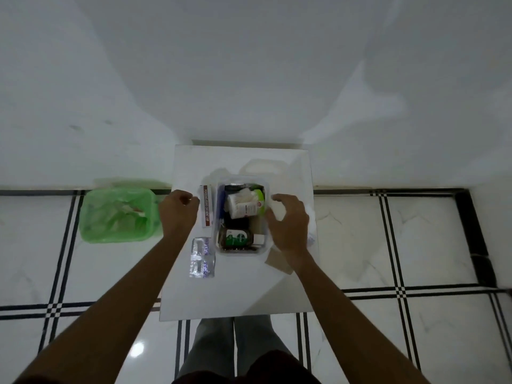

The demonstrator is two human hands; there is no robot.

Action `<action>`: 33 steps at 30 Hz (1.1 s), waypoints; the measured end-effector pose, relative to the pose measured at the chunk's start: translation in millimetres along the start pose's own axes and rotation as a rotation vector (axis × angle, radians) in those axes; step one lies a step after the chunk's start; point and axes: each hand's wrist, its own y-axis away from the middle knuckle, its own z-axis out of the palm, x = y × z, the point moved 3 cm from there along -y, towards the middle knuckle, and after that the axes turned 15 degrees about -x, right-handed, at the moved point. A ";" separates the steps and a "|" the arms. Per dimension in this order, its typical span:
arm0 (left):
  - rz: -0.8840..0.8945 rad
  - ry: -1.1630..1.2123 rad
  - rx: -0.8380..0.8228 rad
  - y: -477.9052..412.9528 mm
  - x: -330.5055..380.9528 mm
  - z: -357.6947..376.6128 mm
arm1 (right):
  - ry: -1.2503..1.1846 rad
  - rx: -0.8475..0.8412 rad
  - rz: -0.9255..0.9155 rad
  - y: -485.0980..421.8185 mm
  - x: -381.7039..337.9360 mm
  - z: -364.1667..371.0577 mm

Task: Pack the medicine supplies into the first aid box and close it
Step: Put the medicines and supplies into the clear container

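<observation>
A clear plastic first aid box (pixel 240 251) stands open in the middle of a small white table (pixel 238 295). Inside lie a white tub of cotton buds (pixel 241 204), a brown antiseptic bottle with a green label (pixel 235 238) and darker items. An ointment carton (pixel 208 206) lies just left of the box. Two foil pill strips (pixel 202 257) lie at the front left. The box's white lid (pixel 260 166) rests behind it. My left hand (pixel 177 213) hovers beside the carton, fingers curled, holding nothing. My right hand (pixel 288 223) is spread over the box's right rim.
A green bin with a green liner (pixel 119 214) stands on the floor left of the table. A brown card piece (pixel 277 261) lies by the box's front right corner. White walls rise behind the table; tiled floor surrounds it.
</observation>
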 end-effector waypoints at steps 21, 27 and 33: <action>-0.095 -0.046 -0.058 -4.9 -9.3 13.1 | -0.184 -0.011 0.746 -9.2 84.1 -14.0; 0.122 -0.023 -0.041 30.2 21.3 -22.7 | -0.728 -0.102 0.687 0.3 38.5 -50.6; 0.454 -0.297 -0.305 24.0 53.1 -11.4 | -0.675 -0.374 0.495 32.0 -16.3 -59.5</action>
